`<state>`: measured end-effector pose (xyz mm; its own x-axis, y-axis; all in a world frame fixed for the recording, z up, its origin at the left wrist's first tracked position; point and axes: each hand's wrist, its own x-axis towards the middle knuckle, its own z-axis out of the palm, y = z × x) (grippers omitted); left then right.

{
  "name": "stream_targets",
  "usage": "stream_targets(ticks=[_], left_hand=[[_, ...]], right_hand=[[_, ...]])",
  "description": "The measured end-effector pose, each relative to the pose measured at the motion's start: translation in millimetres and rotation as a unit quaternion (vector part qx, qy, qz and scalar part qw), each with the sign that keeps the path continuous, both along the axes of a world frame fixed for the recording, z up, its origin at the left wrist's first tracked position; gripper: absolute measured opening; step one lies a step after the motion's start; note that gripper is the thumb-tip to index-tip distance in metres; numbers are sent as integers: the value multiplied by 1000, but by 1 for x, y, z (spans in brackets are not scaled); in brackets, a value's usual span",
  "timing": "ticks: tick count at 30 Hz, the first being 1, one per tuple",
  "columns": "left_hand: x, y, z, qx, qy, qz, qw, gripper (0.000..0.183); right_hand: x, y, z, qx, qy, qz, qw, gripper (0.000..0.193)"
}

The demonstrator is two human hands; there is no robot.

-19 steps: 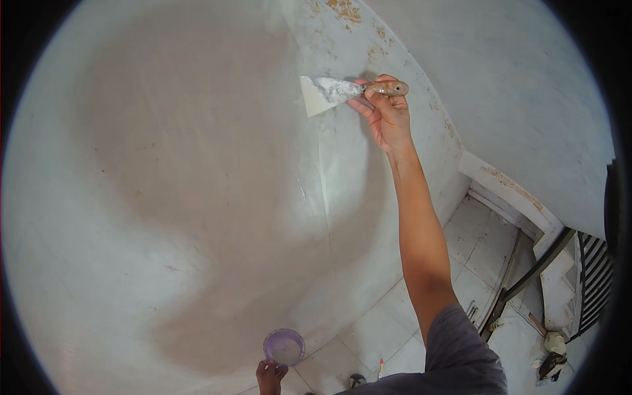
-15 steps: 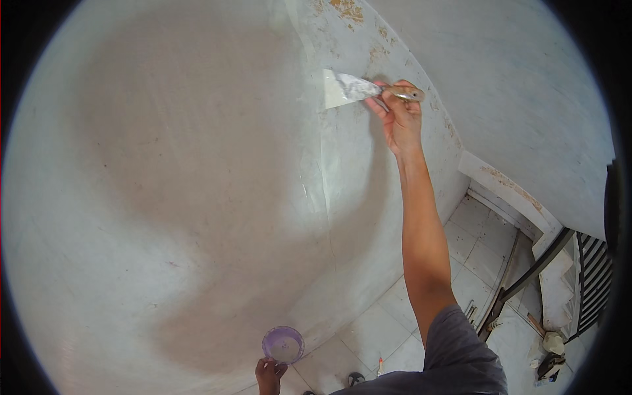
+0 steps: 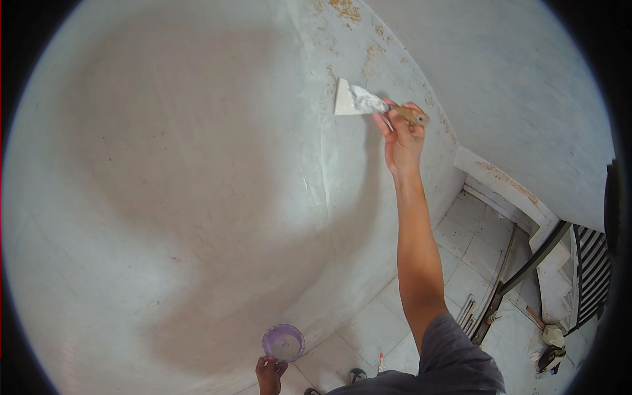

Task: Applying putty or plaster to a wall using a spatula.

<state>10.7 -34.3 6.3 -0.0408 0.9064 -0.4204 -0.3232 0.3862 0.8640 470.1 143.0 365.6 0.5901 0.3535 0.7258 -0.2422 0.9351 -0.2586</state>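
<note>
My right hand point(image 3: 404, 139) is closed round the wooden handle of a putty knife point(image 3: 361, 99). White putty coats the middle of its wide blade, whose edge points left at the wall point(image 3: 217, 164). Whether the blade touches the wall I cannot tell. Beside it runs a pale vertical seam or ridge point(image 3: 324, 172) of filler. Low down, my left hand point(image 3: 268, 373) grips the rim of a round purple bowl point(image 3: 284, 343); some pale residue shows inside.
Patches of peeled paint point(image 3: 345, 10) mark the upper wall. At right stand a low ledge point(image 3: 507, 181) and a dark stair railing point(image 3: 538, 258). On the tiled floor point(image 3: 375, 326) lie metal rods point(image 3: 467, 315), a small red-tipped object point(image 3: 381, 361) and a pile of odds and ends point(image 3: 552, 355).
My right hand and the putty knife have moved down and slightly right, and the blade has tilted a little. My left hand still holds the bowl in about the same place.
</note>
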Motion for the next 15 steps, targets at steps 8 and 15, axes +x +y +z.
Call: stream_targets(ticks=[8, 15], left_hand=[[-20, 1, -12, 1, -11, -13, 1000, 12], [-30, 11, -14, 7, -22, -37, 999, 11]], right_hand=[[-75, -46, 3, -6, -80, -256, 963, 29], [-130, -16, 19, -22, -216, -600, 770, 26]])
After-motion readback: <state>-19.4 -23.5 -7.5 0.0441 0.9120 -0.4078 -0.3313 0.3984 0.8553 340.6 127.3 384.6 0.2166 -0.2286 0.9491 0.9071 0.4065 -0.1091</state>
